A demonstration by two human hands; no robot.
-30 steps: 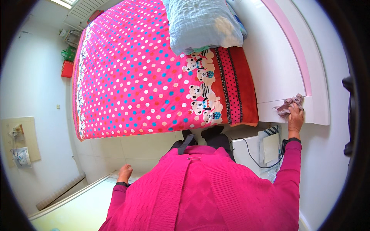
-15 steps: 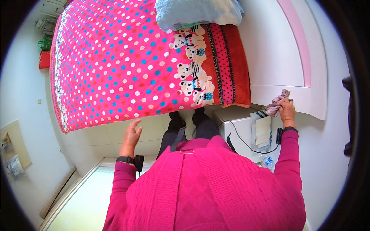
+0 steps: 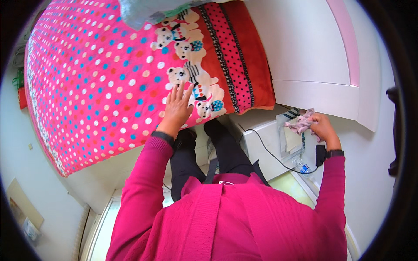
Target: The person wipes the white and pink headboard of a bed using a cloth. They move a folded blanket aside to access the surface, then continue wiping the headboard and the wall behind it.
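Observation:
A crumpled, pale mauve cloth [image 3: 301,123] is bunched in my right hand [image 3: 322,126], whose fingers are closed round it. That hand is over the right end of a white bedside cabinet, just below the white headboard [image 3: 318,93]. My left hand [image 3: 177,108] reaches over the near edge of the bed, fingers spread, above the row of white bears on the pink dotted bedspread [image 3: 104,93]. Whether its palm touches the bedspread I cannot tell. Nothing is in it.
The white bedside cabinet [image 3: 265,152] has a dark cable [image 3: 273,153] lying across it and papers [image 3: 291,139] on top. A clear plastic bottle [image 3: 300,165] stands beside it. Folded pale blue bedding [image 3: 143,9] lies on the bed. A white wall [image 3: 370,174] closes off the right.
My right hand has come down off the headboard's lower edge with the cloth. My left hand has moved up and right, from beside the bed to over the bedspread. The whole view has shifted.

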